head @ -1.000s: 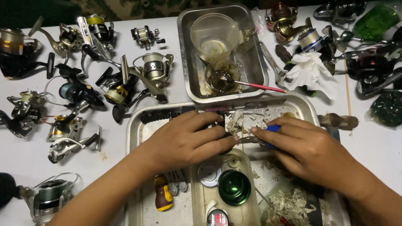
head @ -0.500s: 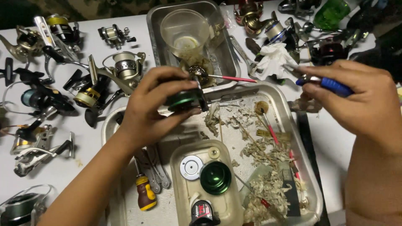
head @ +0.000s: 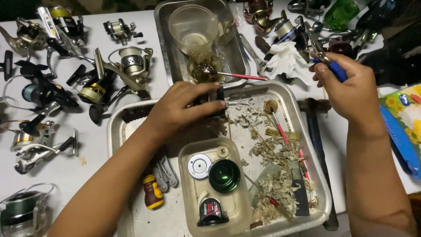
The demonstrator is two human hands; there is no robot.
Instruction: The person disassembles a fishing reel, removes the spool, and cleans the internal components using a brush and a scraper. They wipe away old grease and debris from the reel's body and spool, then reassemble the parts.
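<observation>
My left hand [head: 180, 109] grips a dark fishing reel body [head: 218, 102] over the far side of a large metal tray [head: 115, 131]; a thin metal stem sticks out of the reel to the right. To the right of the tray my right hand [head: 351, 90] is raised, closed on blue-handled pliers [head: 330, 63] with the jaws pointing up and away. The tray floor between my hands is littered with pale shavings [head: 276, 162] and red-handled brushes [head: 280, 127].
A clear plastic tub [head: 188, 206] in the tray holds a green round cap [head: 224, 175], a white disc and a small black bottle. A smaller steel pan [head: 163, 39] with a plastic cup sits behind. Several spinning reels [head: 109, 83] lie left; a hammer [head: 315, 131] lies right.
My hands have drawn apart: the left still holds the reel over the tray, the right has lifted the pliers away to the right. The view has shifted right.
</observation>
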